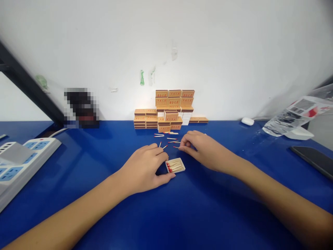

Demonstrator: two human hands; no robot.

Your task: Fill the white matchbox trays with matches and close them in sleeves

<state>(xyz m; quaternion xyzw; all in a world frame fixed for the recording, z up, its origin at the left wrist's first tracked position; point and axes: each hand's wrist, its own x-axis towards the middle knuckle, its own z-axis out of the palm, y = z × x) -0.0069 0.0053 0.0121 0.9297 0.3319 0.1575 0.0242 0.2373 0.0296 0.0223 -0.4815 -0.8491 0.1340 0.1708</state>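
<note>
A small white matchbox tray lies on the blue table, filled with red-tipped matches. My left hand grips it from the left, thumb at the near side and forefinger by the far left corner. Beyond the tray, my right hand pinches a single match, its red head pointing left. Several loose matches are scattered between my hands and the stacked boxes. Behind them, orange and brown matchboxes stand in a stepped pile against the wall.
At the left sits a white power strip with a grey plug-in block. On the right are a white earbud case, a clear plastic bottle lying tilted, and a dark phone. A pixelated dark patch covers something by the wall.
</note>
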